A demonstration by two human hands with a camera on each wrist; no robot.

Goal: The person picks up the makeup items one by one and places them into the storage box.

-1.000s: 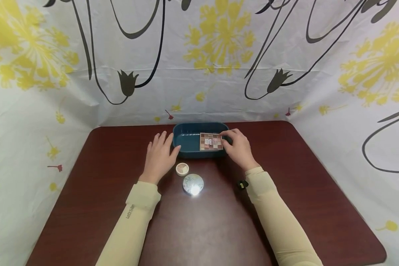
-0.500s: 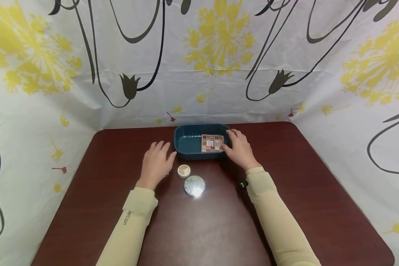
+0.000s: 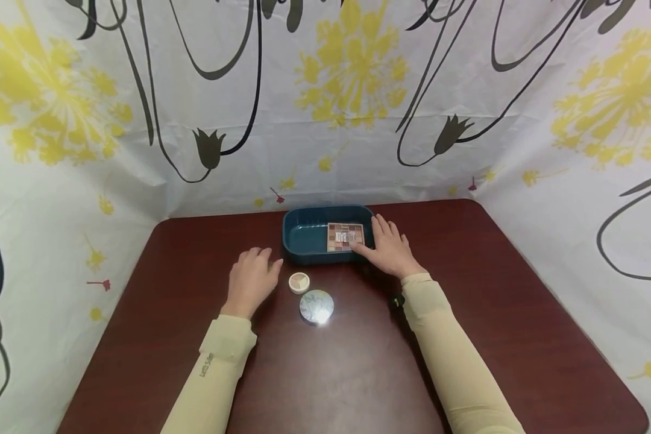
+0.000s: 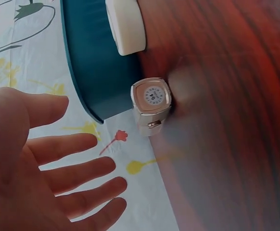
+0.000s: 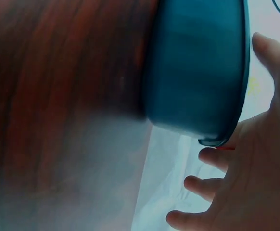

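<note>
My left hand [image 3: 251, 280] hovers left of the blue tub [image 3: 304, 260], fingers loosely spread and holding nothing. In the left wrist view a small squarish bottle [image 4: 151, 103], with a pale pink end bearing a round printed label, is near those fingertips; in the head view the hand hides it. My right hand [image 3: 392, 250] is at the tub's right end, fingers extended and thumb over the front rim. Inside the tub, by that thumb, lies a flat eyeshadow palette [image 3: 340, 235] with a checkered brown-pink cover.
In front of the tub sit a round white pot [image 3: 299, 283] with beige segments and a larger round silver compact [image 3: 317, 307]. A patterned white cloth [image 3: 282, 120] hangs behind the dark red-brown table [image 3: 325, 386].
My left hand has drawn back from the tub's left rim toward me. My right hand's fingers have straightened and moved off the palette to the tub's right end; the palette stays inside.
</note>
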